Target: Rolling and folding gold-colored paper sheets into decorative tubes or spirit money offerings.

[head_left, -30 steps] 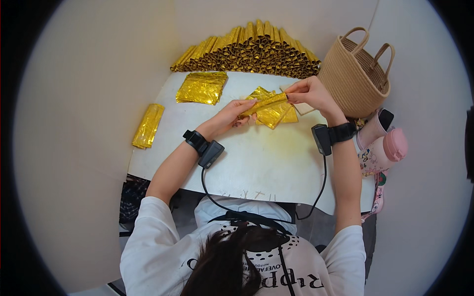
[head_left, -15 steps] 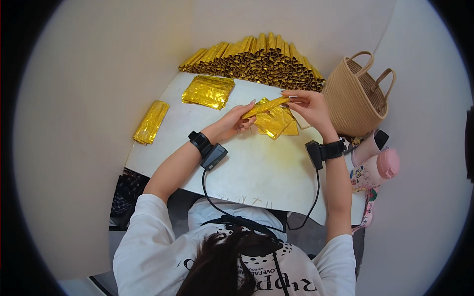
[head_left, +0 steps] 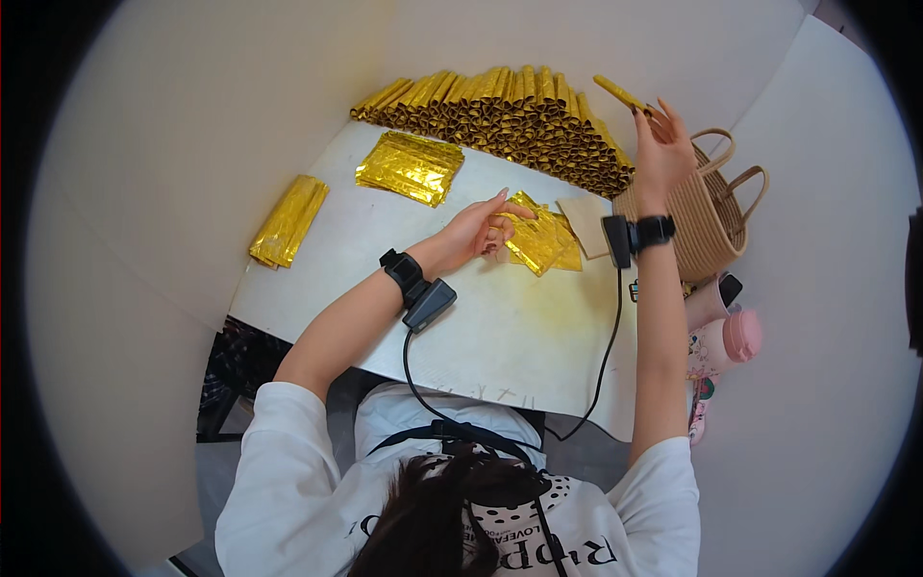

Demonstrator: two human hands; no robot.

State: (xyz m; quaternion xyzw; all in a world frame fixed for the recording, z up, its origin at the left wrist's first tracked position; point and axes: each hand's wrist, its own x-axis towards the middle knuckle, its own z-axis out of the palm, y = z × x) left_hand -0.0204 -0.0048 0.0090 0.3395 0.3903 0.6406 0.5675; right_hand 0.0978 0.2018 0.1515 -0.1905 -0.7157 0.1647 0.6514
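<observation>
My right hand [head_left: 663, 149] is raised at the far right, its fingers pinching one end of a rolled gold foil tube [head_left: 618, 92]. That tube hangs beside the right slope of a large pile of gold foil tubes [head_left: 500, 120], whose open ends face me. Over the middle of the table, my left hand [head_left: 481, 229] has its fingers apart and partly curled, with nothing in them. Just right of it lie several loose gold foil sheets [head_left: 540, 238], overlapping at angles. A tan card [head_left: 584, 228] lies next to these sheets.
Two stacks of gold foil sheets lie left, one farther back [head_left: 410, 168] and one at the left edge [head_left: 288, 221]. A woven basket [head_left: 707, 216] stands right, with a pink-lidded bottle [head_left: 726, 344] nearer me. Cables run from both wrist devices. Walls enclose the white table [head_left: 500, 327].
My right hand has carried the rolled tube up and right, from above the loose sheets to the pile's right side. The left hand has let go of the tube and stays near the sheets.
</observation>
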